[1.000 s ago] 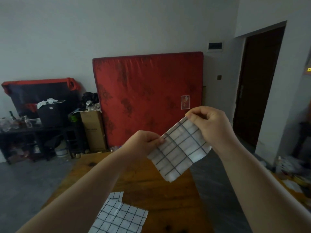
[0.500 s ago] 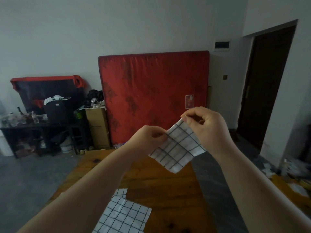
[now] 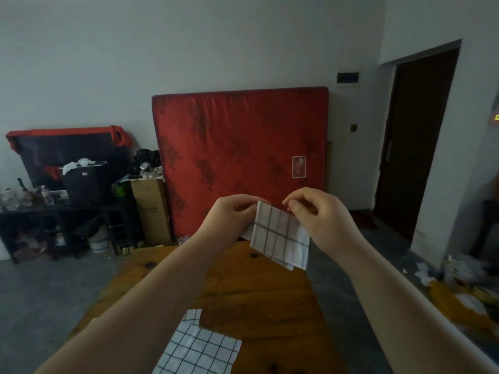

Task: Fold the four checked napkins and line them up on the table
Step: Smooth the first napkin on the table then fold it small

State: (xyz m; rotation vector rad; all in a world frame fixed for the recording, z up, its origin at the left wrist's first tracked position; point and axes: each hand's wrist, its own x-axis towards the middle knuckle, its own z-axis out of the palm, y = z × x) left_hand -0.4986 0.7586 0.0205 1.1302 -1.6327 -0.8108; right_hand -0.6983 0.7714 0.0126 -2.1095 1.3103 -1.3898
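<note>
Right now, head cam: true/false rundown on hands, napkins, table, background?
1. The left hand and the right hand both pinch the folded checked napkin. True.
2. That napkin rests on the wooden table. False: it hangs in the air above it.
3. Other checked napkins lie at the table's near end. True.
4. The mattress against the wall is blue. False: it is red.

Two bare forearms, bare wrists, left hand (image 3: 229,218), right hand (image 3: 322,215), fingers (image 3: 298,199) seemingly bare in dim light
</note>
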